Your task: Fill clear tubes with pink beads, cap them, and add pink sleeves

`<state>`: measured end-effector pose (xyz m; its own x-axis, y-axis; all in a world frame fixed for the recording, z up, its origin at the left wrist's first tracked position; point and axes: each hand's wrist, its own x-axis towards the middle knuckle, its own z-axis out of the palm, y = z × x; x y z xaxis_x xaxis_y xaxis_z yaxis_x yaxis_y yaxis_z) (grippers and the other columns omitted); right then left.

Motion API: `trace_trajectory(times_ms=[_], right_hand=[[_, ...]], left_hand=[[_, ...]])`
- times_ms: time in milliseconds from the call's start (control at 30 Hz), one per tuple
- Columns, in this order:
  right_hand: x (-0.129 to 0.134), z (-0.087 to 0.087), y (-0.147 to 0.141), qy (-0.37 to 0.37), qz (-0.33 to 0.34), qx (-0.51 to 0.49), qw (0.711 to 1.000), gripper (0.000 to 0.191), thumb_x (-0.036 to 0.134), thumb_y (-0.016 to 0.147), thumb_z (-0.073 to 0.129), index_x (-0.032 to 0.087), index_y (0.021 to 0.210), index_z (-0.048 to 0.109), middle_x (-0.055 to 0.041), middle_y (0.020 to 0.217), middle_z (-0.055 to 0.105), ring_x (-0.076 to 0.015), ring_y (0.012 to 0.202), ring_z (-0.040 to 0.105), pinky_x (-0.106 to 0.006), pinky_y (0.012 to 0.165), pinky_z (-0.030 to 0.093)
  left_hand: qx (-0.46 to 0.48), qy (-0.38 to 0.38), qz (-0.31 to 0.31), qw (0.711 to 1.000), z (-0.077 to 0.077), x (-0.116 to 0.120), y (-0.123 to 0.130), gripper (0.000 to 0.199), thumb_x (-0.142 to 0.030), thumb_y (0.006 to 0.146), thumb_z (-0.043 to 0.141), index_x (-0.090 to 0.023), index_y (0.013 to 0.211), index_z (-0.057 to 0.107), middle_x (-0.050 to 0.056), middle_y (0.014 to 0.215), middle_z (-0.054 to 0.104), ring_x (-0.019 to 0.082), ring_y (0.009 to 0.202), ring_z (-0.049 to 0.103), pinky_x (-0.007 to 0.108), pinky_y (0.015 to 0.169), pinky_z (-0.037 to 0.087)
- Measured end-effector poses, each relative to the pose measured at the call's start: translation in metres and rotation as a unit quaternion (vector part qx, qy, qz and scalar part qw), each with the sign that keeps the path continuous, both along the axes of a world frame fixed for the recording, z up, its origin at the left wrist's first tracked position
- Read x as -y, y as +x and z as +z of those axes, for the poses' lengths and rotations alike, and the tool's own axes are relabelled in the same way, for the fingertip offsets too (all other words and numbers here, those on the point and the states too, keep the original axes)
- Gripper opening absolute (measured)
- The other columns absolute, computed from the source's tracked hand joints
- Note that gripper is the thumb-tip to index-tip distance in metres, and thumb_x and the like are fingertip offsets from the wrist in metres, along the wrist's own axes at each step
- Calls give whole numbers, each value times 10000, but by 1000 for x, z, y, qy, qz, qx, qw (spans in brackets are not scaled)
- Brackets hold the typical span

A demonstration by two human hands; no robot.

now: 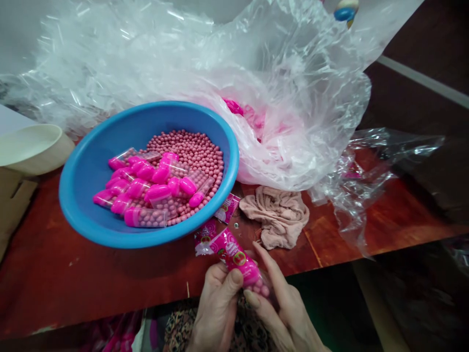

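A pink printed wrapper hangs over a clear tube with a pink cap and pink balls inside, at the table's front edge. My left hand pinches it from the left with the thumb on top. On the other side my right hand holds the tube's lower end between thumb and fingers. Up and to the left, a blue basin holds loose pink balls and several filled tubes with pink caps. More pink wrappers lie beside the basin's right rim.
A crumpled beige cloth lies right of the wrappers. Behind the basin are a big clear plastic bag with pink pieces and a heap of clear tubes. A cream bowl and cardboard stand left on the red table.
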<state>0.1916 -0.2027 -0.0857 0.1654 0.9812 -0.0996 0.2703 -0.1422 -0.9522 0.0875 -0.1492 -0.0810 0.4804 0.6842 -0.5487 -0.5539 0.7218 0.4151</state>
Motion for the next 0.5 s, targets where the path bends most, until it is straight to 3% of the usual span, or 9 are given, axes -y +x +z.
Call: trace_trajectory(times_ms=[167, 300, 433, 500], right_hand=[[5, 3, -1, -11, -22, 26, 999, 578, 347, 918, 445, 179, 1433, 245, -94, 1046, 688, -140, 658, 685, -199, 590, 542], [2, 8, -3, -33, -31, 4, 999, 592, 396, 908, 453, 173, 1424, 269, -108, 1089, 671, -171, 790, 691, -232, 685, 545], [-5, 15, -4, -70, -11, -42, 997, 622, 435, 885, 484, 179, 1417, 290, -57, 897, 709, -181, 756, 687, -242, 653, 542], [-6, 17, -6, -63, -23, -66, 996, 612, 439, 883, 488, 188, 1409, 305, -67, 1000, 691, -167, 763, 682, -234, 675, 537]], left_hand=[[2, 15, -22, 1000, -4, 5, 0, 192, -319, 738, 714, -183, 873, 736, 35, 649, 669, 163, 661, 633, 296, 708, 497], [8, 7, -21, 1000, -5, 6, -2, 252, -384, 707, 728, -179, 853, 737, 40, 653, 669, 170, 669, 632, 295, 712, 497], [1, 9, 21, 1000, -7, 9, -2, 281, -414, 688, 735, -157, 801, 723, 49, 646, 667, 178, 661, 635, 302, 713, 497], [0, 7, 28, 1000, -9, 12, -2, 256, -388, 670, 757, -157, 770, 710, 38, 616, 663, 172, 635, 638, 306, 716, 497]])
